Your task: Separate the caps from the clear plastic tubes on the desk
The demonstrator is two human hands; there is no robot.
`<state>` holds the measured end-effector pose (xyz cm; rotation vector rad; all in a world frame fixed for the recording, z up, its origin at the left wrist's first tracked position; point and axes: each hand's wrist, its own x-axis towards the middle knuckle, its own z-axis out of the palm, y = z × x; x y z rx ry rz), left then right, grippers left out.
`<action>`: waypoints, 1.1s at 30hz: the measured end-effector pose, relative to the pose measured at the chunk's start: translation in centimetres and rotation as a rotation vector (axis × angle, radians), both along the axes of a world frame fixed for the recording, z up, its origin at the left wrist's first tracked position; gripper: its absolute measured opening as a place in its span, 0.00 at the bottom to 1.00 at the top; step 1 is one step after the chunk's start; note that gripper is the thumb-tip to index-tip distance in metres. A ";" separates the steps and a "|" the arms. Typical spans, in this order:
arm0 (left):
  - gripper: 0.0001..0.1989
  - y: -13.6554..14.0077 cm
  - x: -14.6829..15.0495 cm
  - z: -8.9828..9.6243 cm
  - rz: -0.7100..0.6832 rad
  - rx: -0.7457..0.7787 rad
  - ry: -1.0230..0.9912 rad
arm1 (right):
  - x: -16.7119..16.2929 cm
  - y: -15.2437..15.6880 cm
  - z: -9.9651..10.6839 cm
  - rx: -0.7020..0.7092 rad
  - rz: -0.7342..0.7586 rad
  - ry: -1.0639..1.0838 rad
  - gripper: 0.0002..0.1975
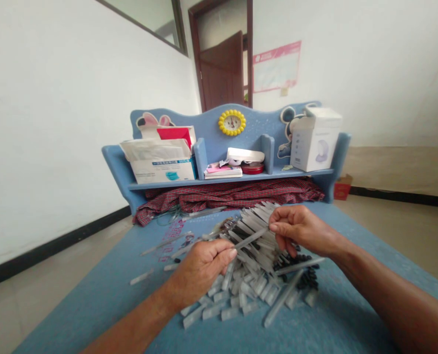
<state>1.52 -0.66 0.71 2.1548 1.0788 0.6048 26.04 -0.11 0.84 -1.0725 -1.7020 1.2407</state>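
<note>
A translucent, frosted pen barrel (251,239) slants between my two hands above the heap. My left hand (208,263) is closed around its lower left end. Thumb and fingertips of my right hand (300,230) pinch the upper right end; whether a small part is also between them is hidden. Behind and beneath lie many similar barrels (258,216), piled together. Short translucent caps (237,299) are spread in front, below my left hand. Small black plugs (309,276) cluster under my right wrist, with a loose barrel (283,299) lying beside them.
A blue shelf (200,184) stands at the table's (130,314) far edge. It carries a mask box (163,167), a red tin (253,168) and a white box (313,142). Checked cloth (226,194) is bunched beneath. Several loose parts lie left of the heap.
</note>
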 end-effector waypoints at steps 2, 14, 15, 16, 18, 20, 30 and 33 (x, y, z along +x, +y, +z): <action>0.19 0.2 -0.1 0.0 -0.002 -0.019 -0.009 | 0.2 0.1 0.3 -0.012 0.033 0.086 0.15; 0.19 0.5 -0.2 -0.1 -0.026 -0.016 0.023 | -1.0 0.1 0.3 0.123 -0.144 0.169 0.09; 0.19 0.6 -0.3 0.1 -0.025 -0.018 0.032 | -0.8 0.2 0.4 0.139 -0.177 0.162 0.09; 0.18 0.9 -0.6 0.3 -0.014 -0.020 0.040 | -0.5 0.3 0.5 0.159 -0.222 0.159 0.09; 0.17 1.6 -1.5 1.1 0.035 -0.017 0.048 | 0.2 0.7 0.7 0.215 -0.341 0.176 0.10; 0.16 2.6 -2.8 2.0 0.101 -0.008 0.040 | 0.8 1.1 0.8 0.287 -0.475 0.213 0.12; 0.15 5.6 -6.3 1.9 0.286 -0.058 0.046 | -0.7 -0.2 -0.8 0.830 -0.513 -0.410 0.04; 0.15 5.1 -5.3 1.5 0.263 -0.068 0.050 | -0.8 -0.6 -0.8 0.845 -0.406 -0.537 0.05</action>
